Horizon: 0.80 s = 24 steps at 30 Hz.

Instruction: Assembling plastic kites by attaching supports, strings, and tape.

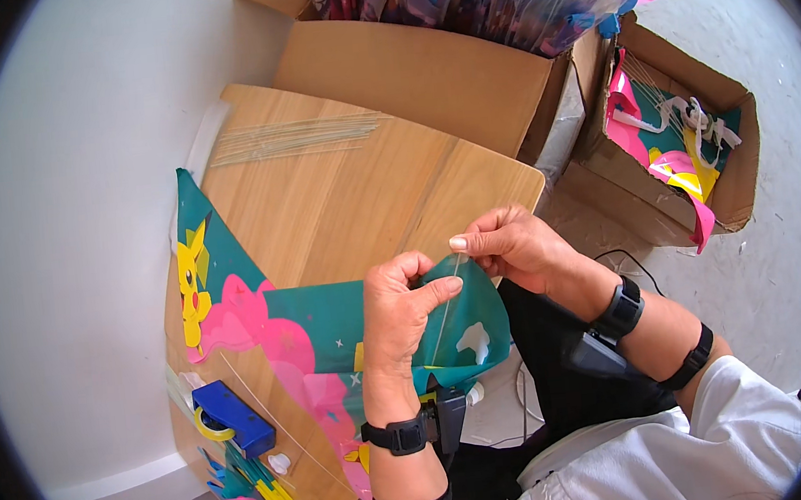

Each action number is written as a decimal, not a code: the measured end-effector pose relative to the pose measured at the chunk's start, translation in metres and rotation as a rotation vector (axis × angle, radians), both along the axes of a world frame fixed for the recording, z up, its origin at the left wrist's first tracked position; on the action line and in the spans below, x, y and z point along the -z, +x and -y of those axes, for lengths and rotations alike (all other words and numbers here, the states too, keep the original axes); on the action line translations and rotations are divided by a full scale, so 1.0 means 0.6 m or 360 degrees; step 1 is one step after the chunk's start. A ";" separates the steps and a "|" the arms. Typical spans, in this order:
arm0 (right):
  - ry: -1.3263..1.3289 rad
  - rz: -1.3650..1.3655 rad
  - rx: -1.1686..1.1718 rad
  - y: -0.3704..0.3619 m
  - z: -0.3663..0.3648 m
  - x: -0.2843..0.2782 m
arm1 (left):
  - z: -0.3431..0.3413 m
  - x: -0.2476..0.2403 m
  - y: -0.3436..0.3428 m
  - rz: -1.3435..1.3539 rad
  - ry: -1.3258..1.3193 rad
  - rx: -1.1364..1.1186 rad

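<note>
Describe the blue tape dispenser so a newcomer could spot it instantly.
Start at the wooden table beside the white wall. At its lower left in the picture, below the yellow cartoon figure, sits the tape dispenser. Unlike the flat printed sheet beside it, it's a chunky blue block with a yellow roll.

No words, numbers or labels can be read. Small white cross-shaped marks (355, 380) on the teal-and-pink sheet (315, 313) cannot be made out as lettering.

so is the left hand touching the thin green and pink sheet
Touching: the head view shows the left hand gripping the thin green and pink sheet, its thumb on the upper side.
</note>
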State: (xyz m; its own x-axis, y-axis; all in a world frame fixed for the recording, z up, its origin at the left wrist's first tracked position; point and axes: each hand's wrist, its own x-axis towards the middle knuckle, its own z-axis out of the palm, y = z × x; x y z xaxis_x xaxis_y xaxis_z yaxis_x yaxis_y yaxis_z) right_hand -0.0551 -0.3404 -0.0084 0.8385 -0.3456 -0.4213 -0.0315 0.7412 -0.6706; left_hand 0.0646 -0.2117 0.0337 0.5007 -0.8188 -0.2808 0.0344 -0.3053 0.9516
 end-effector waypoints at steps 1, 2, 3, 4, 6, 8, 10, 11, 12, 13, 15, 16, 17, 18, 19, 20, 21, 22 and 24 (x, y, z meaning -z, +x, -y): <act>-0.0157 0.0032 0.0049 0.000 -0.002 0.003 | 0.000 0.000 0.000 -0.0009 0.0008 -0.0006; -0.0314 0.0064 0.0097 0.000 -0.003 0.005 | 0.000 0.000 -0.001 -0.0019 0.0017 -0.0013; -0.0523 0.0056 0.0156 -0.001 -0.006 0.005 | 0.001 0.000 -0.001 -0.0029 0.0025 -0.0019; -0.0732 0.0046 0.0214 -0.002 -0.010 0.006 | 0.002 -0.001 -0.002 -0.0046 0.0029 -0.0026; -0.1004 0.0046 0.0290 -0.003 -0.018 0.003 | 0.002 -0.006 -0.004 -0.0073 0.0038 -0.0048; -0.1131 0.0053 0.0332 -0.006 -0.024 -0.005 | 0.000 0.001 0.002 -0.0086 0.0017 -0.0028; -0.1189 0.0056 0.0351 -0.005 -0.026 -0.004 | -0.001 0.002 0.003 -0.0104 0.0010 -0.0020; -0.1218 0.0057 0.0360 -0.005 -0.027 -0.004 | -0.001 0.001 0.002 -0.0115 0.0013 -0.0024; -0.1235 0.0043 0.0368 -0.005 -0.028 -0.004 | 0.000 0.001 0.002 -0.0126 0.0017 -0.0029; -0.1251 0.0029 0.0376 -0.006 -0.029 -0.005 | 0.000 0.001 0.003 -0.0128 0.0010 -0.0028; -0.1245 0.0011 0.0390 -0.006 -0.031 -0.005 | 0.000 0.003 0.003 -0.0131 -0.0009 -0.0024; -0.1221 0.0006 0.0394 -0.006 -0.033 -0.005 | 0.001 0.004 0.003 -0.0141 -0.0014 -0.0026; -0.1196 0.0002 0.0399 -0.006 -0.033 -0.004 | 0.001 0.004 0.003 -0.0150 -0.0018 -0.0028; -0.1208 0.0008 0.0386 -0.005 -0.034 -0.003 | 0.002 0.005 0.003 -0.0160 -0.0023 -0.0030; -0.1221 0.0014 0.0373 -0.005 -0.034 -0.002 | 0.001 0.007 0.004 -0.0166 -0.0037 -0.0022; -0.1232 0.0018 0.0360 -0.005 -0.034 -0.001 | 0.001 0.010 0.006 -0.0173 -0.0049 -0.0015; -0.1215 0.0023 0.0325 -0.005 -0.034 0.000 | 0.000 0.014 0.008 -0.0181 -0.0062 -0.0007; -0.1197 0.0027 0.0290 -0.006 -0.032 0.000 | -0.001 0.016 0.009 -0.0196 -0.0065 -0.0008; -0.1189 0.0022 0.0220 -0.006 -0.032 -0.001 | -0.004 0.018 0.013 -0.0222 -0.0072 -0.0014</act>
State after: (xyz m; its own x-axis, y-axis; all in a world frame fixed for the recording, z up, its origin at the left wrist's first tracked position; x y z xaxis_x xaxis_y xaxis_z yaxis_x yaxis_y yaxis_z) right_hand -0.0589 -0.3214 -0.0075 0.7705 -0.6370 -0.0236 0.0407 0.0861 -0.9955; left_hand 0.0722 -0.2095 0.0232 0.4662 -0.8282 -0.3110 0.1699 -0.2612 0.9502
